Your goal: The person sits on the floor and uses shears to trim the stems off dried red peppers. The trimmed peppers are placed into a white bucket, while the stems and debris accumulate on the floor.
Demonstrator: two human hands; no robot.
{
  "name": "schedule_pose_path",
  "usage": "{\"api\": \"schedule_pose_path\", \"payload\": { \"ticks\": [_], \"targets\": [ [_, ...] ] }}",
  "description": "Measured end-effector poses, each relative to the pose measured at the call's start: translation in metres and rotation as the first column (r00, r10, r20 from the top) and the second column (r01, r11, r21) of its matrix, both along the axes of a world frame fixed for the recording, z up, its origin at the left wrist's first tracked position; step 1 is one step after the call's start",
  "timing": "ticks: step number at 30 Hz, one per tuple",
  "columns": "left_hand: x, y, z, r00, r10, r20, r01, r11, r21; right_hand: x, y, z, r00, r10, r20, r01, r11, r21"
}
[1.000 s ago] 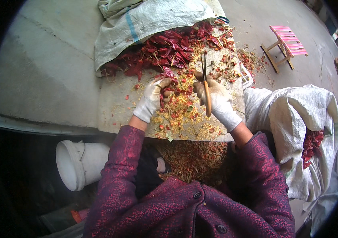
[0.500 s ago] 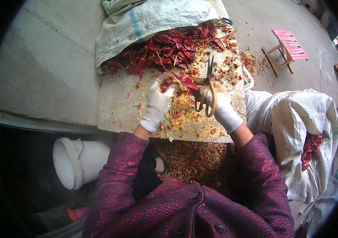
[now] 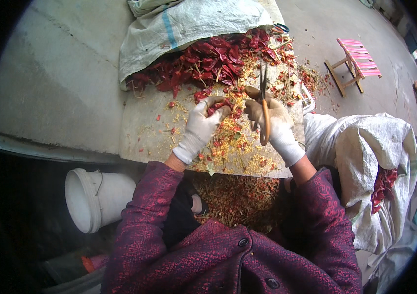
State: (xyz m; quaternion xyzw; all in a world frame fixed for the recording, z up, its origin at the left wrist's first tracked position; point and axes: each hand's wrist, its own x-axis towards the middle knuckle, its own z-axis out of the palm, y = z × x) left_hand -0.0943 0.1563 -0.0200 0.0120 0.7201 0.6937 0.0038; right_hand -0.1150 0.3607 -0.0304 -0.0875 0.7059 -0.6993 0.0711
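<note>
My left hand [image 3: 201, 128], in a white glove with stained fingertips, is closed round a dried red chili pepper [image 3: 221, 105] above the table. A hand's width to the right, my gloved right hand [image 3: 274, 120] grips scissors [image 3: 266, 115] with orange-brown handles, their dark blades pointing away from me. The blades look nearly together and touch no pepper. Beyond both hands lies a heap of dried red chili peppers [image 3: 203, 61], its far side under a white woven sack [image 3: 194, 22] with a blue stripe. Yellow seeds [image 3: 235, 147] and stem bits lie scattered below my hands.
A white bucket [image 3: 91, 198] lies tipped at the lower left. Right of the table [image 3: 140, 132] stands a large white woven sack [image 3: 365, 147] with red peppers inside. A pink-striped folding stool [image 3: 358, 56] is farther off. Stems and scraps [image 3: 238, 196] pile up below the table's near edge.
My left hand has shifted slightly right with the pepper. The scissors have turned in my right hand, so the handles now show edge-on, and the pepper piece near that hand is no longer there.
</note>
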Motion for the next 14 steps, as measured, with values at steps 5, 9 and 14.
{"api": "schedule_pose_path", "payload": {
  "ticks": [5,9,14],
  "targets": [
    [0.002,-0.001,0.009,0.981,0.004,0.196,-0.058,0.961,0.269,0.009,-0.001,0.011,0.881,0.060,-0.470,0.240,0.800,0.551],
    [0.005,-0.002,0.016,0.971,-0.028,0.236,-0.022,0.978,0.206,0.010,0.000,0.011,0.832,0.139,-0.537,0.281,0.730,0.623],
    [0.005,-0.001,0.015,0.984,-0.055,0.169,0.017,0.975,0.221,0.009,-0.002,0.014,0.840,0.237,-0.488,0.266,0.604,0.751]
  ]
}}
